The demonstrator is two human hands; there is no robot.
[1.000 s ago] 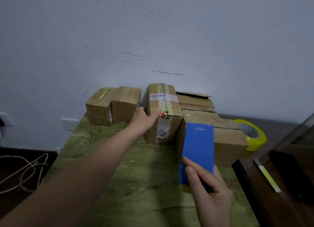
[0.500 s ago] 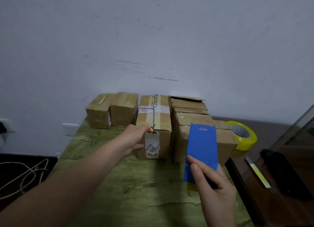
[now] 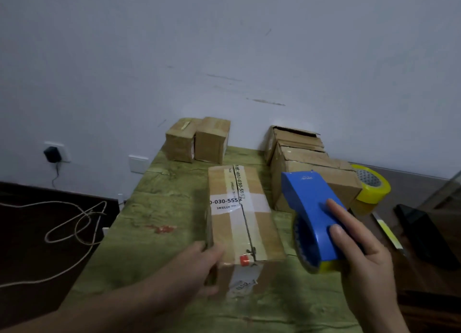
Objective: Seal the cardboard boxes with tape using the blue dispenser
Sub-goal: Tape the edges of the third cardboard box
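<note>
A long cardboard box [image 3: 249,223] with printed tape and white labels lies lengthwise in the middle of the green table [image 3: 154,208]. My left hand [image 3: 197,268] grips its near left corner. To its right, my right hand [image 3: 359,255] holds the blue tape dispenser [image 3: 309,213], which carries a yellow tape roll, just above the table. Two small boxes [image 3: 199,143] stand at the back left by the wall. A stack of larger boxes [image 3: 299,158], the rear one with a loose top flap, stands at the back right.
A spare yellow tape roll [image 3: 374,190] lies behind the dispenser at the table's right edge. A dark device [image 3: 424,235] and a thin blade-like tool [image 3: 386,230] lie on the lower surface to the right. A loose cord [image 3: 74,223] lies on the dark floor at left, below wall sockets [image 3: 53,153].
My left hand has pulled the long labelled box from the back row toward me to the table's middle. The dispenser in my right hand has tilted and its side now shows.
</note>
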